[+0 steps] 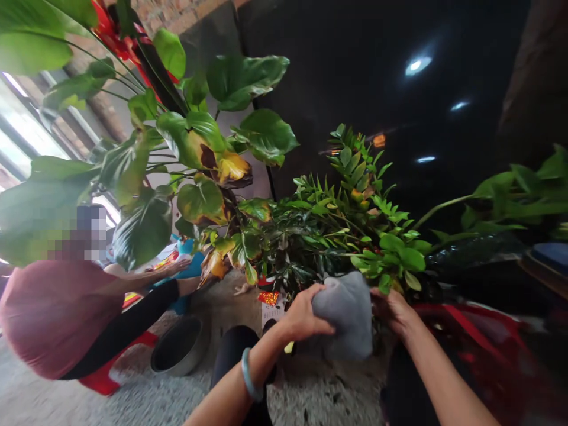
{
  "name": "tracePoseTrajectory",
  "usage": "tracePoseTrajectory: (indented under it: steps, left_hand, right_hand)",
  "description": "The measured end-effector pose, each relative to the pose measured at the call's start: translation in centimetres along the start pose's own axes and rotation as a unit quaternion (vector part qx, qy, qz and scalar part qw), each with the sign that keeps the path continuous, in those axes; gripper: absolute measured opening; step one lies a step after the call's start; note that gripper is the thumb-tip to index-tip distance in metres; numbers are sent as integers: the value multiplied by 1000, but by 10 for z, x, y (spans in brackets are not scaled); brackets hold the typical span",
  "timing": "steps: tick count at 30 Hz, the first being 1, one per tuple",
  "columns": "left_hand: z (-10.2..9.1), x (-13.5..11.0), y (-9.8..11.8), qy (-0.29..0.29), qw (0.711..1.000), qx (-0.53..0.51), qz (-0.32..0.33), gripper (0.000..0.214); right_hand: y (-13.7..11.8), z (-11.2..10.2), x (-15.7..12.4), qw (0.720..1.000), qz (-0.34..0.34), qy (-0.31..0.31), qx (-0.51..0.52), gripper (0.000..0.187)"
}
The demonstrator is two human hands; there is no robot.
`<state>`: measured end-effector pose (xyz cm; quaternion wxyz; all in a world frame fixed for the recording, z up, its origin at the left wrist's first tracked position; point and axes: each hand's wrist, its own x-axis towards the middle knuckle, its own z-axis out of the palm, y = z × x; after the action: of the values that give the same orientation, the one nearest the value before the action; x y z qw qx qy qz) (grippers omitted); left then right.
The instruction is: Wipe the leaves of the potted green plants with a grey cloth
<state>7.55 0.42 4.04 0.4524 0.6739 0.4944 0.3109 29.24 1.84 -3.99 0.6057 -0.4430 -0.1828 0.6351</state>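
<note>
A grey cloth (348, 316) hangs in front of the plants, with my left hand (308, 316) gripping its left side, thumb and fingers on the fabric. A pale bangle (251, 373) circles my left wrist. My right hand (397, 310) is at the cloth's right edge, just under the round green leaves (402, 257) of a low plant. Its fingers are curled in, and I cannot see what they pinch. Dense foliage (328, 219) of a potted plant rises behind the cloth. Larger leaves with yellow and brown edges (202, 198) hang to the left.
Left of me, a person in a pink top (57, 313) sits on a red stool (104, 367) beside a dark basin (177, 346). A red plastic item (488, 349) is by my right arm. A dark glossy panel (377, 71) stands behind the plants. The floor (323, 396) is rough concrete.
</note>
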Motion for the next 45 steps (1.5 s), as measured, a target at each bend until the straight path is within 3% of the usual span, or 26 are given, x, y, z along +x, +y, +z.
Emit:
tracePoseTrajectory:
  steps: [1, 3, 5, 8, 10, 12, 14, 16, 17, 18, 20, 23, 25, 28, 31, 34, 36, 40, 43, 45]
  left_hand:
    - [-5, -8, 0, -20, 1000, 8, -2, 61]
    - [-19, -13, 9, 12, 1000, -1, 18, 59]
    - [-31, -2, 25, 106, 992, -36, 62, 59]
    - [-35, 29, 40, 258, 955, -95, 113, 58]
    - [-25, 41, 36, 297, 943, -102, 115, 56]
    - [-11, 37, 23, 248, 963, -71, 83, 55]
    - [0, 18, 5, 129, 991, -20, 24, 55]
    - [2, -7, -6, 33, 999, 6, -27, 56]
    - [-1, -17, -7, 18, 999, 7, -40, 57]
    - [-6, -25, -5, 31, 999, 0, -40, 57]
    - [-22, -30, 7, 114, 993, -26, -7, 58]
    - [-46, -12, 27, 265, 959, -67, 70, 60]
    - [-53, 4, 28, 326, 937, -78, 94, 60]
    - [-43, 12, 6, 321, 943, -57, 66, 54]
    - [-24, -7, -22, 217, 976, -28, -17, 50]
    - [-20, -34, -24, 142, 990, -21, -9, 50]
    - [-33, -37, -7, 166, 985, -20, 48, 53]
    - [-66, -5, 25, 313, 941, -51, 121, 58]
    - [-66, 10, 14, 374, 921, -62, 84, 53]
    - [-52, 1, -6, 353, 934, -39, 38, 51]
  right_hand:
    - [-2, -1, -2, 1000, 12, -2, -4, 30]
    - [-7, 1, -6, 1000, 29, 10, 0, 30]
    - [-11, 4, -10, 1000, 19, 22, 11, 29]
    - [-13, 10, -11, 1000, 14, 27, 5, 31]
    - [-11, 12, -9, 999, 11, 31, 3, 32]
    - [-8, 10, -6, 999, 9, 39, 8, 31]
    - [-6, 7, -5, 999, 14, 49, 7, 30]
    - [-6, 3, -5, 998, 27, 57, -3, 30]
    - [-6, 1, -6, 998, 31, 58, -6, 29]
    - [-7, 0, -7, 998, 31, 55, -5, 29]
    - [-10, -1, -10, 999, 21, 38, 1, 28]
    - [-11, 0, -10, 1000, 8, 15, -7, 29]
    - [-10, 2, -7, 1000, 12, 17, -15, 29]
    - [-7, 3, -2, 999, 16, 27, -15, 28]
    - [-6, 2, -1, 999, 20, 28, -17, 28]
    - [-8, 0, -4, 999, 21, 28, -16, 28]
    - [-9, 1, -5, 999, 16, 31, -10, 28]
    - [-8, 7, -4, 999, 13, 36, -7, 33]
    - [-4, 11, 0, 999, 3, 45, -2, 32]
    - [-1, 11, 1, 999, -1, 53, -2, 30]
